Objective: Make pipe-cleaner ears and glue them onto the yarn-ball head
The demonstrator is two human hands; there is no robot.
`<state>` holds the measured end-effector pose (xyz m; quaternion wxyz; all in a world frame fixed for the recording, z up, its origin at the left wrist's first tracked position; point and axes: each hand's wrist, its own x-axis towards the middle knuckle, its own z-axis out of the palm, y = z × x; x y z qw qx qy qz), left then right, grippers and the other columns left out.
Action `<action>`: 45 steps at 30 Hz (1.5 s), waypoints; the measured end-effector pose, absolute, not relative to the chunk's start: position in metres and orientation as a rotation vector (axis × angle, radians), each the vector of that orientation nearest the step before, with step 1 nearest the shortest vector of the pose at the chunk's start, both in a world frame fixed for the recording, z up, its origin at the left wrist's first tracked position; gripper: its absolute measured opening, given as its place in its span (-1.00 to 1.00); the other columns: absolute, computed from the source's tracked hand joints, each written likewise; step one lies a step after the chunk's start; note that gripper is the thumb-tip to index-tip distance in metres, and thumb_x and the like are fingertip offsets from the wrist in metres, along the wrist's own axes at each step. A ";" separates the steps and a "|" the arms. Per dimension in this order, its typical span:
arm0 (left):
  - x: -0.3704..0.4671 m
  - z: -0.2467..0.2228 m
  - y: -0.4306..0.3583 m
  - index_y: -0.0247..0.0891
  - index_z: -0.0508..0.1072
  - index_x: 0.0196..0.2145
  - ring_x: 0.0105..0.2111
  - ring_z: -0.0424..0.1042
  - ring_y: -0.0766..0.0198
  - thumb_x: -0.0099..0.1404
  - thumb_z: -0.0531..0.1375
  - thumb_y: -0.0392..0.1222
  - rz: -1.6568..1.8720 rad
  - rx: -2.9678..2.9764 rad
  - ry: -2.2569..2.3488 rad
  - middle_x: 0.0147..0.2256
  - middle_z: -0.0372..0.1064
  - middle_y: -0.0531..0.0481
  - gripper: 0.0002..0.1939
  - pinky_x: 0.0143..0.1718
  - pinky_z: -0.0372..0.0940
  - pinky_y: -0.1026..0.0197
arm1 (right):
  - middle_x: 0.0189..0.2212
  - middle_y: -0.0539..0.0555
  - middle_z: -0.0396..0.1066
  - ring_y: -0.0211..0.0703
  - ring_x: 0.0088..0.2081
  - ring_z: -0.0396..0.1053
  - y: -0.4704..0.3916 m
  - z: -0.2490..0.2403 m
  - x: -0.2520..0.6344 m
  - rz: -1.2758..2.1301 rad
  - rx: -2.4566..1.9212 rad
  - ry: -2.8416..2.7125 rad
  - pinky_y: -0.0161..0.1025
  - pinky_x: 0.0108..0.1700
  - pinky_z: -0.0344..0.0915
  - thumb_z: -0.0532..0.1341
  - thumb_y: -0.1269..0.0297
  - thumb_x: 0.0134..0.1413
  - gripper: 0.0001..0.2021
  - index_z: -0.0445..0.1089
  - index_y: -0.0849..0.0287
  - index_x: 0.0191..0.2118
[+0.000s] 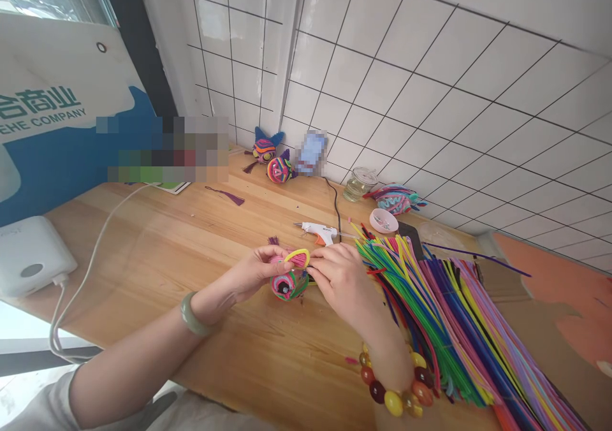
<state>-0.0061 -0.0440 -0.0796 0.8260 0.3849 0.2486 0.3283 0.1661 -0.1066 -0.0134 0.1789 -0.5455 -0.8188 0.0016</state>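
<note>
A small pink piece edged with a yellow pipe cleaner (pixel 297 257) is pinched between the thumb and fingers of my left hand (pixel 261 268). My right hand (pixel 342 278) has its fingertips closed at the right end of that yellow edge. Just below lies a round pipe-cleaner figure (pixel 285 287) in pink, green and other colours, with a black eye. A dark tassel (pixel 273 241) shows behind my left fingers. Whether my hands also touch the figure, I cannot tell.
A white glue gun (pixel 319 232) lies beyond my hands. Bundles of coloured pipe cleaners (pixel 430 316) cover the right side. Along the wall are finished figures (pixel 281 168), a glass jar (pixel 358 183) and a pink bowl (pixel 384 220). A white device (pixel 36 255) with a cable sits left.
</note>
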 end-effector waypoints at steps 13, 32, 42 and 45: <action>-0.010 -0.075 -0.040 -0.28 0.43 -0.27 -0.28 0.44 0.12 0.10 0.24 -0.21 0.605 0.551 0.422 -0.28 0.46 -0.11 -0.80 -0.18 0.27 0.05 | -0.11 0.17 0.31 0.03 -0.03 0.21 -0.111 -0.001 0.165 -0.235 -1.389 -1.923 0.07 -0.01 0.15 0.12 0.40 0.06 -0.79 0.36 0.09 -0.15; -0.018 -0.073 -0.039 -0.30 0.40 -0.35 -0.40 0.42 0.25 0.15 0.20 -0.25 0.710 0.595 0.411 -0.36 0.43 -0.07 -0.90 -0.35 0.29 0.22 | -0.18 0.09 0.39 -0.19 -0.26 0.43 -0.103 -0.034 0.141 1.088 -1.376 -1.619 -0.26 -0.24 0.38 0.14 0.22 0.06 -0.71 0.20 0.12 -0.07; -0.020 -0.069 -0.040 -0.31 0.39 -0.29 -0.41 0.42 0.27 0.16 0.18 -0.26 0.742 0.669 0.429 -0.36 0.43 -0.07 -0.87 -0.37 0.29 0.25 | -0.25 0.08 0.41 -0.13 -0.23 0.39 -0.106 -0.033 0.136 0.907 -1.486 -1.645 -0.25 -0.29 0.36 0.18 0.20 0.00 -0.73 0.28 0.14 -0.14; -0.022 -0.068 -0.039 -0.31 0.38 -0.27 -0.38 0.41 0.26 0.17 0.17 -0.26 0.736 0.726 0.441 -0.32 0.42 -0.08 -0.85 -0.35 0.29 0.23 | -0.24 0.05 0.39 -0.17 -0.25 0.38 -0.105 -0.030 0.138 0.989 -1.488 -1.648 -0.28 -0.29 0.34 0.16 0.19 0.02 -0.72 0.25 0.12 -0.12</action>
